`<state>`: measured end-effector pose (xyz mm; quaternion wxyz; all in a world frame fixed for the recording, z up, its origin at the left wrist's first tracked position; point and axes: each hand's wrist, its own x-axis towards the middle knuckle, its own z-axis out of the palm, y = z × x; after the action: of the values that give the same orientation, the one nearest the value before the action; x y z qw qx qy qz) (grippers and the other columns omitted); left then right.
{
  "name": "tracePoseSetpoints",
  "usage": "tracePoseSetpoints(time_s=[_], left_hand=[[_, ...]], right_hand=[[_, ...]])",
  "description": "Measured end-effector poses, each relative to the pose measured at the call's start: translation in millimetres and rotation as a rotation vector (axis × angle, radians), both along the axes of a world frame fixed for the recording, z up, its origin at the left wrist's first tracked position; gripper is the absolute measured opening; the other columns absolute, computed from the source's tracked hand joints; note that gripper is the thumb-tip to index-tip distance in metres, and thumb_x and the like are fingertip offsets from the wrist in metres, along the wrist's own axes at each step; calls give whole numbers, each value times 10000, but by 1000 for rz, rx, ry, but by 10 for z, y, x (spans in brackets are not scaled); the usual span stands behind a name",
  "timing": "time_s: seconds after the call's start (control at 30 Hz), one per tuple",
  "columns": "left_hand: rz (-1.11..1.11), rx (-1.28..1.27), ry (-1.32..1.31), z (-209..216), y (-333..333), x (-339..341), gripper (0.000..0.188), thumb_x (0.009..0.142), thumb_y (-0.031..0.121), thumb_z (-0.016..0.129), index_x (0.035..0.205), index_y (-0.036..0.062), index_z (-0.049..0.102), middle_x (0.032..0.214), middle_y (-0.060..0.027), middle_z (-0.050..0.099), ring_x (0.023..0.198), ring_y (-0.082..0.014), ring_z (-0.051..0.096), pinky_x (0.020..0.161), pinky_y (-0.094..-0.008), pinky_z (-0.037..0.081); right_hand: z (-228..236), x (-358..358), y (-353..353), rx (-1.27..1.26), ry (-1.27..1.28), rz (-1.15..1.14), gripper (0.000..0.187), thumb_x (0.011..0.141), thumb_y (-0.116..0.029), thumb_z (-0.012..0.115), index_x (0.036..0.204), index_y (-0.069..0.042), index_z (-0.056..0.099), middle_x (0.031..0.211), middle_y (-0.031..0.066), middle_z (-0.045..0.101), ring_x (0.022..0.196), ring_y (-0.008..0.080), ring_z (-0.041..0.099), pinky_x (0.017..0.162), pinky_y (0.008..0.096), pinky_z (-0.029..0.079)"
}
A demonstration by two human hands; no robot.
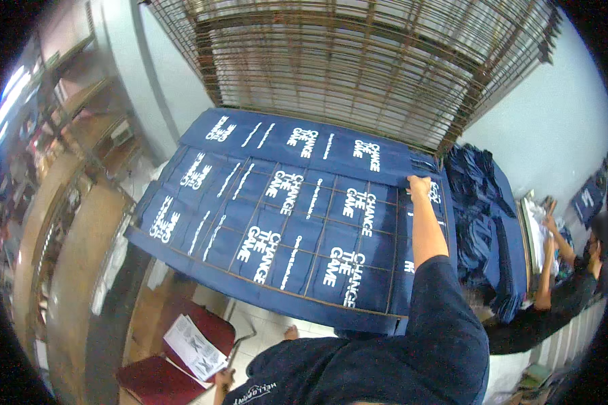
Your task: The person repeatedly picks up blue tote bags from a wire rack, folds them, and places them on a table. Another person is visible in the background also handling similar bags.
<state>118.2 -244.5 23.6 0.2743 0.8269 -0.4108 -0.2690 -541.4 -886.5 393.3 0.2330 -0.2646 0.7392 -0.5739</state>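
Observation:
My right hand (419,183), arm stretched forward, has its fingers closed at the right end of a navy fabric panel (277,140) with white printed lettering. This panel lies flat along the far side of a wire rack shelf (330,214). Through the thin brown wires nearer me, more navy printed panels (304,229) show. Low at the left, my left hand (224,379) hangs by my side near a dark red chair (159,378). Its fingers are small and blurred, so whether it grips anything is unclear.
Several wire rack shelves (344,61) stand tilted up behind the panels. A heap of navy fabric (479,216) lies to the right. Beyond it a co-worker (554,304) reaches up with bare arms. Printed papers (194,347) rest on the chair. Long wooden boards (71,236) run along the left.

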Motion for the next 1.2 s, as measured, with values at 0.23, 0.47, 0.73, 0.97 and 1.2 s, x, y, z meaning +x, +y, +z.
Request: tracePoseSetpoints(time_s=[0.23, 0.47, 0.73, 0.97, 1.2], left_hand=[[-508, 257, -187, 109, -40, 150, 422, 788, 238, 668, 1111, -17, 570, 835, -132, 658, 692, -198, 615, 622, -317, 491], [212, 338, 456, 480, -505, -145, 438, 842, 245, 609, 1205, 16, 524, 860, -131, 657, 737, -234, 626, 659, -354, 497], [-19, 432, 414, 528, -657, -93, 444, 849, 239, 603, 1225, 23, 509, 858, -128, 657, 725, -236, 627, 651, -360, 498], [-157, 452, 405, 450, -961, -197, 450, 855, 234, 598, 1242, 29, 495, 857, -126, 656, 715, -237, 628, 643, -366, 498], [-267, 421, 382, 579, -1310, -356, 457, 861, 229, 594, 1259, 35, 481, 856, -123, 656, 706, -239, 629, 635, -372, 499]], right_hand=[[-165, -220, -70, 102, 291, -162, 517, 632, -93, 672, 1083, 52, 463, 989, 262, 608, 936, 390, 613, 849, 400, 477], [121, -75, 227, 142, 384, -187, 647, 675, -197, 705, 1198, 69, 431, 1116, 278, 563, 1059, 406, 550, 927, 417, 439], [468, -130, 738, -53, 438, -27, 800, 728, -318, 711, 1377, -31, 340, 1127, 172, 588, 1088, 342, 541, 936, 417, 420], [460, -1430, 1753, -318, 212, -233, 708, 766, -251, 735, 1351, -36, 399, 869, 80, 647, 666, 116, 589, 562, 255, 453], [-330, -2228, 3568, -526, -60, -577, 604, 810, -205, 705, 1314, -50, 410, 749, 24, 575, 561, 67, 499, 458, 211, 371]])
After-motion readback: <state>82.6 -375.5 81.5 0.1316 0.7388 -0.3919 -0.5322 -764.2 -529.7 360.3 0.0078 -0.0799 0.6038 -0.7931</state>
